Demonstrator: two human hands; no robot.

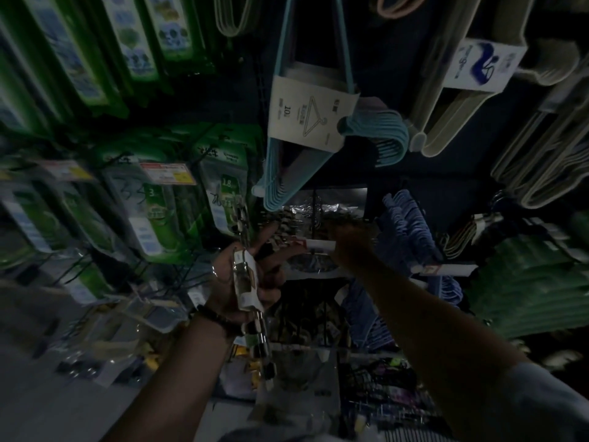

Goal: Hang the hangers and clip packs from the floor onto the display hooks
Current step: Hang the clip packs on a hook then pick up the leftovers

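The scene is dim. My left hand grips a long clip pack, a strip of metal clips with a white card, held upright at the picture's middle. My right hand reaches forward to the display hook with its white price tag; whether its fingers hold anything is too dark to tell. Behind the hook hang silvery clip packs. Above them hangs a bundle of light blue hangers with a paper label.
Green packaged goods hang on hooks at the left. Beige hanger bundles hang top right, blue hangers and green ones at the right. More packs fill lower hooks. Grey floor shows bottom left.
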